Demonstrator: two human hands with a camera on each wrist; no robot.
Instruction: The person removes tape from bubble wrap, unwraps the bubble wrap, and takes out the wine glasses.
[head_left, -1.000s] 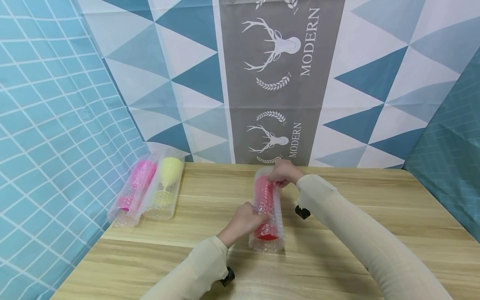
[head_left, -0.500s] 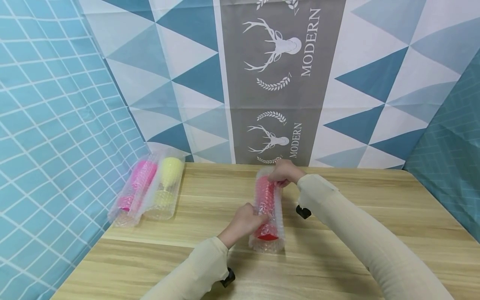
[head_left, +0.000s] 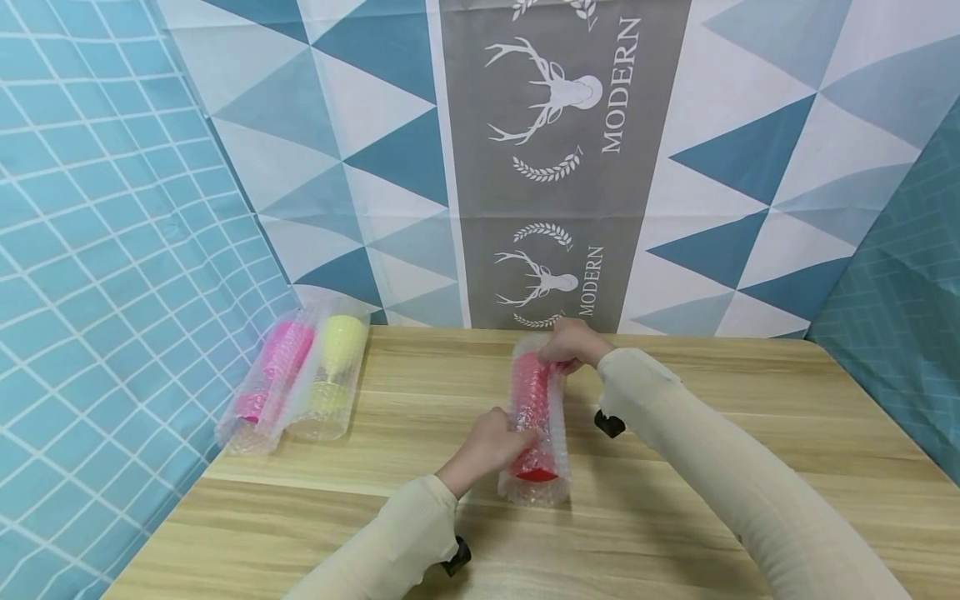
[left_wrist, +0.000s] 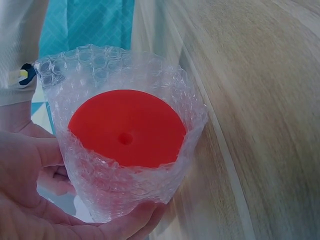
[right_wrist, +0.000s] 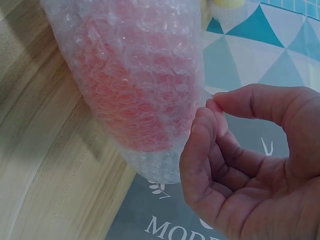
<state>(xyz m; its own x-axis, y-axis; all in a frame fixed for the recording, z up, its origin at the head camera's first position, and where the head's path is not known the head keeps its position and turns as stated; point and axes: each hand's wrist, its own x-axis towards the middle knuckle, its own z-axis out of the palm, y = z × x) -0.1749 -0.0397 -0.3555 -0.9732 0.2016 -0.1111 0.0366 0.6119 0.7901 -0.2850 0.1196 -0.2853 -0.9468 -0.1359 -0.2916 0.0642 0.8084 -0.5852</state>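
A red piece wrapped in bubble wrap (head_left: 532,396) lies on the table, its long side pointing away from me. In the left wrist view its round, flat red end (left_wrist: 127,127) shows a small dimple, framed by the loose wrap. My left hand (head_left: 487,446) grips the near part of the bundle, thumb across the top. At the far part, my right hand (head_left: 570,343) pinches the edge of the bubble wrap between thumb and fingertips, clearly seen in the right wrist view (right_wrist: 250,160). The wrap blurs the shape of the red piece.
Two more bubble-wrapped pieces lie at the back left, a pink one (head_left: 277,362) and a yellow goblet-shaped one (head_left: 340,354). The wooden table (head_left: 420,367) meets a patterned cloth (head_left: 390,150) behind and a blue checked cloth (head_left: 97,275) on the left.
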